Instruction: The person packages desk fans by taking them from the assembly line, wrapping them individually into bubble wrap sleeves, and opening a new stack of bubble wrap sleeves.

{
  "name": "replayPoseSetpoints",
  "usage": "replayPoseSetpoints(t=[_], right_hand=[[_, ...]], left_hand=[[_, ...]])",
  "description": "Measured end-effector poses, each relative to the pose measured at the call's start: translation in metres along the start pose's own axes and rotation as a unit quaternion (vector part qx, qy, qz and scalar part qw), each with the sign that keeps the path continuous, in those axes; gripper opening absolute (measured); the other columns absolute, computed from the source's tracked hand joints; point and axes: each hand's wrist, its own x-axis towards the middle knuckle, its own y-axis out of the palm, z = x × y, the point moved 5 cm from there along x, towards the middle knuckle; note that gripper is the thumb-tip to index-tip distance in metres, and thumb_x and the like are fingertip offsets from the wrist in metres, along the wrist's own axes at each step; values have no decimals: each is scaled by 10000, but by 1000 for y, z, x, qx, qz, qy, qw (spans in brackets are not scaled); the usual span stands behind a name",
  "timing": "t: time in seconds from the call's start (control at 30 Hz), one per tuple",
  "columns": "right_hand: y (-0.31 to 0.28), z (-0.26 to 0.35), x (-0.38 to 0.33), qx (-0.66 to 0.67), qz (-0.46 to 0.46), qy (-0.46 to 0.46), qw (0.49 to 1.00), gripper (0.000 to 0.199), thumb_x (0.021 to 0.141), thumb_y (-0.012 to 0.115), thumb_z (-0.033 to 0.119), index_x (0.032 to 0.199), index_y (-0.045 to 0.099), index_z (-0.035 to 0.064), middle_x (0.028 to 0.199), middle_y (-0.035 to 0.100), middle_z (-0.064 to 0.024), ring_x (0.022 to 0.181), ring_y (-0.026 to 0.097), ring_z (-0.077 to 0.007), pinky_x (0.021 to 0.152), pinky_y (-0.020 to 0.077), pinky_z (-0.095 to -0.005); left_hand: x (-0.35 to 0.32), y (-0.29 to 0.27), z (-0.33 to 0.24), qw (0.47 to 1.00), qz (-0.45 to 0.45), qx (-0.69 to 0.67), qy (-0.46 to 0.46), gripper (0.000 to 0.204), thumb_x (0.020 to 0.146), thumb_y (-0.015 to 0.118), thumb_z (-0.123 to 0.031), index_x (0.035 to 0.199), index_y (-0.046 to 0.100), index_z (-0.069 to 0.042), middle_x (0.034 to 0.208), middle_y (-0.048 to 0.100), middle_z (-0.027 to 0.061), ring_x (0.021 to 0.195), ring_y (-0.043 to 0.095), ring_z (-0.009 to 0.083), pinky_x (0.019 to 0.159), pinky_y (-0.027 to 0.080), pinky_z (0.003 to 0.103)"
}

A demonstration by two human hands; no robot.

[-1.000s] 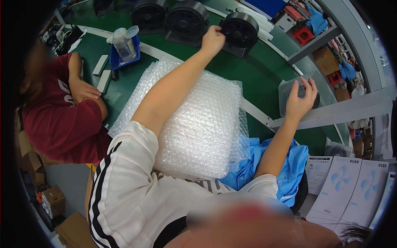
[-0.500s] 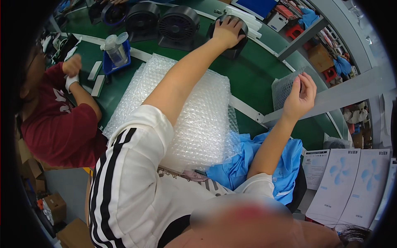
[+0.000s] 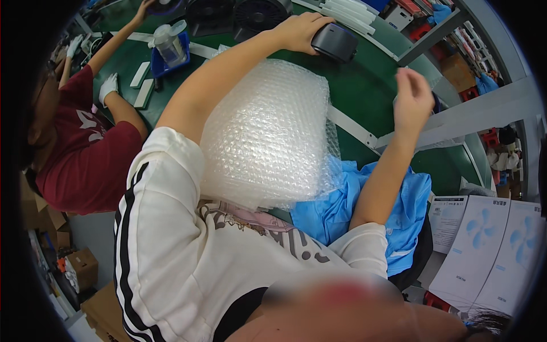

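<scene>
My left hand [image 3: 302, 33] is closed on a small black desk fan [image 3: 336, 43], which is tilted above the green table beyond the bubble wrap. Its grille is turned out of sight. Off to the right, my right hand [image 3: 414, 101] is raised with its fingers curled in, slightly blurred; nothing shows in them. A dark edge of some object [image 3: 437, 102] shows just behind that hand. Between my arms lies a stack of clear bubble wrap sheets [image 3: 268, 137] at the table's near edge.
More black fans [image 3: 259, 17] stand in a row at the back. A blue bin [image 3: 183, 54] with a clear jar is left of the wrap. A co-worker in a dark red shirt [image 3: 94, 165] reaches toward the fans. Blue cloth [image 3: 325, 219], printed boxes [image 3: 470, 251] and a metal frame bar [image 3: 473, 117] are right.
My left hand has taken the black fan from its standing place and tilted it toward me. My right hand has curled further. The co-worker's arm now reaches forward to the fans.
</scene>
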Motion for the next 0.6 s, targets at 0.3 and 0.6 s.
replayPoseSetpoints(t=[0.3, 0.6], right_hand=[[74, -34, -28, 474, 269, 382, 746, 840, 801, 365, 646, 1304, 218, -10, 1282, 354, -229, 1167, 386, -371, 966, 278, -494], [45, 15, -24, 638, 115, 320, 691, 453, 839, 439, 281, 1225, 375, 54, 1244, 393, -148, 1161, 367, -327, 963, 257, -544]], left_hand=[[19, -56, -105, 961, -135, 123, 208, 517, 609, 655, -171, 1098, 491, -203, 965, 521, -4, 981, 501, 172, 894, 354, 333], [11, -109, -162, 932, -157, 80, 317, 486, 587, 652, -124, 1054, 536, -195, 1008, 517, 20, 959, 499, 202, 829, 379, 337]])
